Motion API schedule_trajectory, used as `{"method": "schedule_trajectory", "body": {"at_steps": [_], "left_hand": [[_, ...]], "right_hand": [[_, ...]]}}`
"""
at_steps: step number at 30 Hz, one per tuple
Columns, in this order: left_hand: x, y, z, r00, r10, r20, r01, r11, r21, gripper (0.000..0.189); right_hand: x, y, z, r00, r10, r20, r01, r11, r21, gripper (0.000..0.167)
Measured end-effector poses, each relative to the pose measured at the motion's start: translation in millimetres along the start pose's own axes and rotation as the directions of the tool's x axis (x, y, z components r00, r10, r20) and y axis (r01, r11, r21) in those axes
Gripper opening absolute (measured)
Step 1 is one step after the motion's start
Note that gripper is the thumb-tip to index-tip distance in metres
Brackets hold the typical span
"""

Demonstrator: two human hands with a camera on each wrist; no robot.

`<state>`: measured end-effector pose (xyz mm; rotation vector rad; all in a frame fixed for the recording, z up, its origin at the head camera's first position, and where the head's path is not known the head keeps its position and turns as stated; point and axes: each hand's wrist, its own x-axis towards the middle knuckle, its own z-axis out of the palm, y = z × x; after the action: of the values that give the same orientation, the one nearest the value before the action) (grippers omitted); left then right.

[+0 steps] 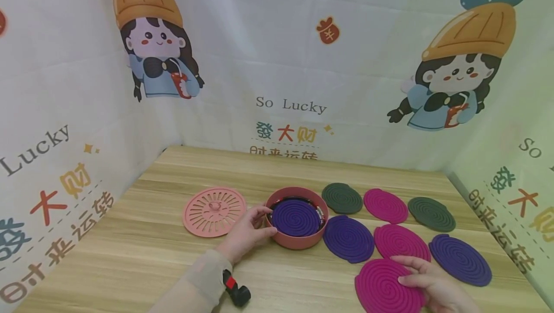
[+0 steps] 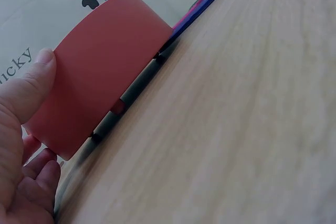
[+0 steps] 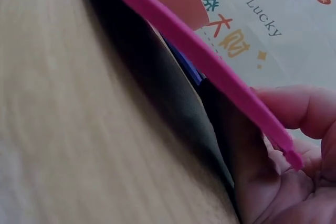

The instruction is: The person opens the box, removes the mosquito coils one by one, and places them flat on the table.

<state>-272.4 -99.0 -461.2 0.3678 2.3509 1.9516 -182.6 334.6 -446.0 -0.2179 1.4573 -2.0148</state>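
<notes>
In the head view a round pink-red mosquito coil holder (image 1: 296, 242) stands on the table, with a purple mosquito coil (image 1: 296, 218) lying inside it. My left hand (image 1: 246, 231) grips the holder's left side. The left wrist view shows the thumb (image 2: 39, 74) against its outer wall and the other fingers round the lower edge. At the front right, my right hand (image 1: 439, 286) pinches a magenta mosquito coil (image 1: 383, 286) by its right edge. Seen from the right wrist, that magenta coil (image 3: 210, 64) is tilted and raised off the table, casting a dark shadow underneath.
A pink slotted lid (image 1: 215, 211) lies left of the holder. Spread flat to the right are several more coils: green (image 1: 342, 198), magenta (image 1: 386, 206), green (image 1: 431, 214), purple (image 1: 348, 239), magenta (image 1: 402, 241) and purple (image 1: 460, 260). Printed cloth (image 1: 277, 53) hangs behind the wooden table.
</notes>
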Motion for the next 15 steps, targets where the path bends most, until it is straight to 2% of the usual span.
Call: {"method": "schedule_trajectory", "body": {"at_steps": [4, 11, 15], "left_hand": [[-0.1, 1.3, 0.8, 1.0, -0.001, -0.002, 0.001, 1.0, -0.01, 0.048], [-1.1, 2.1, 0.9, 1.0, -0.001, -0.003, 0.001, 1.0, -0.001, 0.047], [-1.2, 2.3, 0.9, 1.0, -0.001, -0.001, 0.001, 1.0, 0.004, 0.047]], "right_hand": [[0.2, 0.2, 2.0, 1.0, -0.012, -0.023, 0.011, 0.999, -0.043, 0.038], [1.0, 0.4, 4.7, 0.999, -0.04, -0.006, 0.039, 0.995, -0.096, 0.034], [2.0, -0.5, 6.2, 0.998, -0.055, -0.034, 0.047, 0.976, -0.212, 0.029]]}}
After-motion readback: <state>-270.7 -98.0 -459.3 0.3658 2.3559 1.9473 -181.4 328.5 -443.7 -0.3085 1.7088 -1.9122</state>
